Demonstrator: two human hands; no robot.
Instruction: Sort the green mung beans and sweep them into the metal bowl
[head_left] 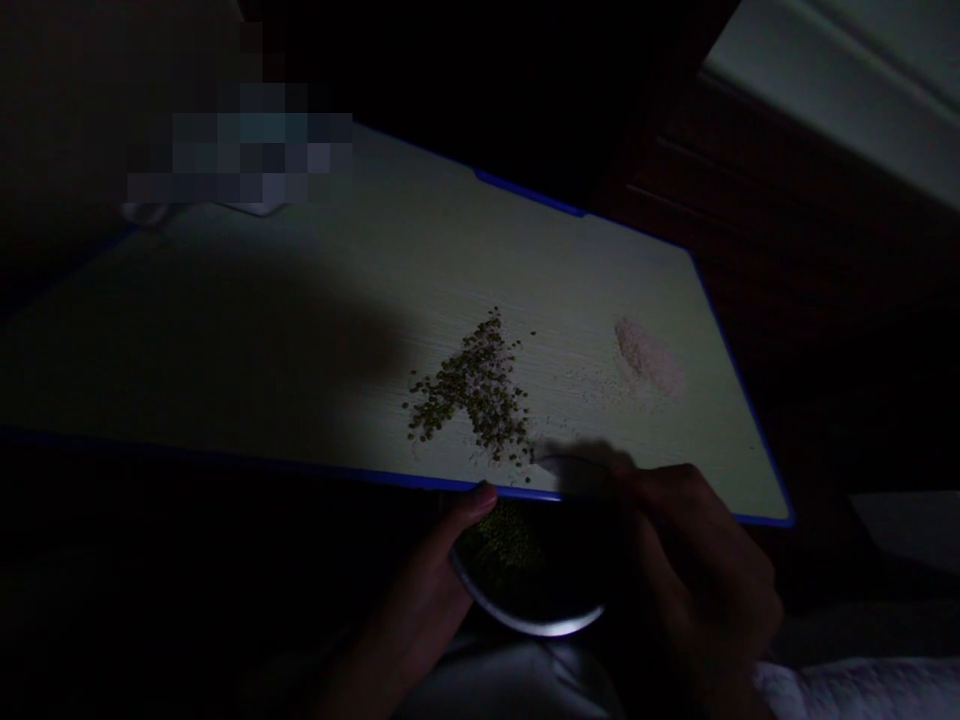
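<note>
On the pale tabletop point(300, 320) lies a loose pile of green mung beans point(480, 385), mixed with whitish grains. Below the near blue edge is a metal bowl point(555, 628) with more green beans inside. My left hand point(442, 580) grips the bowl's left side, its thumb up at the table edge. My right hand point(697, 570) is closed, pinching what looks like a spoon point(566, 461) whose tip is close to the lower right of the pile. Dim light and shadow hide part of the spoon and the bowl's right side.
A small heap of whitish grains point(649, 358) lies toward the table's right end, with stray grains scattered to its left. A blurred-out patch point(255, 150) covers something at the far left. Dark wood point(780, 200) stands beyond the right edge.
</note>
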